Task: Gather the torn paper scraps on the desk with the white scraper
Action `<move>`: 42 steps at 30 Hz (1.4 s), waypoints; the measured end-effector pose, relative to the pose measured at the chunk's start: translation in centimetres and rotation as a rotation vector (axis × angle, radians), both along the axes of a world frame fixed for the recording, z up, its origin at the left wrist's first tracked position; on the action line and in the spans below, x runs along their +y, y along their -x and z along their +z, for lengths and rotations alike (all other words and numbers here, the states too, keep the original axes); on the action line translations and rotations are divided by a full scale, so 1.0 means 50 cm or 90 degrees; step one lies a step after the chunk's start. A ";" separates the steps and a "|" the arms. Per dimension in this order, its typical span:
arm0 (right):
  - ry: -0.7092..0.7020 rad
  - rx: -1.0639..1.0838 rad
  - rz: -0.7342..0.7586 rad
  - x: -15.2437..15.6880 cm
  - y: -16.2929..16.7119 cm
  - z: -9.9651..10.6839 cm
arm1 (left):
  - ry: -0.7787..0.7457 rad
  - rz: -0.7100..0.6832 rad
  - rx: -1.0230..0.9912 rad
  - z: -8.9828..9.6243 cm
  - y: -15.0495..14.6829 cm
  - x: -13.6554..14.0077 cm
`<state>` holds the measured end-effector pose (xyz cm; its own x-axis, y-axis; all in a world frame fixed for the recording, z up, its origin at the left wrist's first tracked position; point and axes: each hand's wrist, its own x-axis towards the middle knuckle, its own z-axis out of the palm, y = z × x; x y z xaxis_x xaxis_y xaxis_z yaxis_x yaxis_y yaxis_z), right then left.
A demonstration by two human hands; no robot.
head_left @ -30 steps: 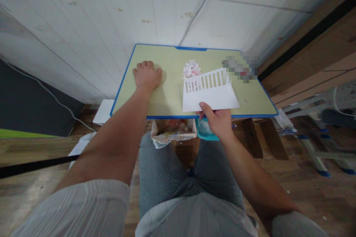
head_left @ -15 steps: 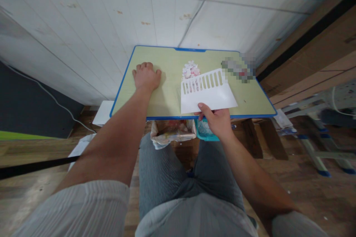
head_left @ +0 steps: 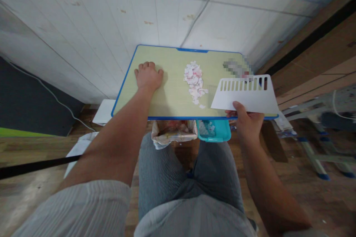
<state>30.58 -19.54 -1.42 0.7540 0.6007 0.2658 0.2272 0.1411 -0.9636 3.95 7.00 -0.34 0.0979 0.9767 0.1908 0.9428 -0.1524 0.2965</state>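
Note:
My left hand (head_left: 148, 76) lies palm down on the left part of the green folding tabletop (head_left: 169, 100), fingers spread and nothing in them. A heap of small white and pinkish paper scraps (head_left: 194, 77) lies near the middle of the tabletop, right of that hand. My right hand (head_left: 249, 120) is at the front right edge, shut on a white slotted sheet (head_left: 247, 98). The thumb rests on top of its solid lower part, with the other fingers largely hidden below. The sheet is tilted, its row of slots away from me, apart from the scraps.
Below the front edge are a lined bin (head_left: 175, 136) with rubbish and a turquoise tub (head_left: 222, 131) holding pale scraps. A blurred-out item (head_left: 236, 67) lies at the back right. A white wall (head_left: 125, 26) stands behind, cardboard boxes (head_left: 303, 66) to the right.
My right hand has moved right with the slotted sheet, away from the paper scraps. The whole heap and more of the turquoise tub now show. My left hand stays in place.

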 end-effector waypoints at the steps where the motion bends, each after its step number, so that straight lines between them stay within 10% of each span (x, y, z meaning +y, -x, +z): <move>1: 0.006 -0.007 -0.004 -0.005 -0.007 -0.005 | 0.000 -0.001 0.000 0.000 0.000 0.001; 42: 0.048 -0.073 0.081 -0.004 0.002 -0.014 | 0.003 -0.009 0.019 -0.001 0.002 0.004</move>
<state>30.48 -19.74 -2.13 0.6376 0.7108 0.2970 0.3214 0.1049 -0.9411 3.84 7.21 -0.37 0.1172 0.9761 0.1833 0.9492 -0.1643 0.2684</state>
